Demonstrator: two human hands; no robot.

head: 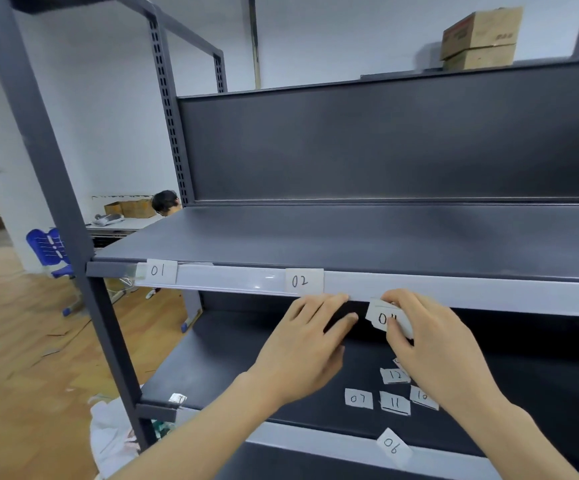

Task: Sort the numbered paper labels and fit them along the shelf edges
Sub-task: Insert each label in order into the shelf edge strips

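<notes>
Fingers (pixel 397 337) of right hand (pixel 433 341) pinched on paper label (pixel 379 318), just below shelf-edge strip (pixel 471 294), right of label 02 (pixel 304 281); left hand (pixel 301 344) fingers straight, at strip's lower lip. Ease lip open, then slide label in level.

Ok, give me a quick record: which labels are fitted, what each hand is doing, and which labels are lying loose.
fitted: label 01 and label 02, both in the edge strip
right hand: pinches label 04 just below the strip
left hand: fingers straight, tips at the strip's lower edge, right of label 02
loose on lower shelf: label 07, label 11, label 12, label 10 (partly hidden by the right wrist)
at front edge of lower shelf: label 06, tilted
</notes>
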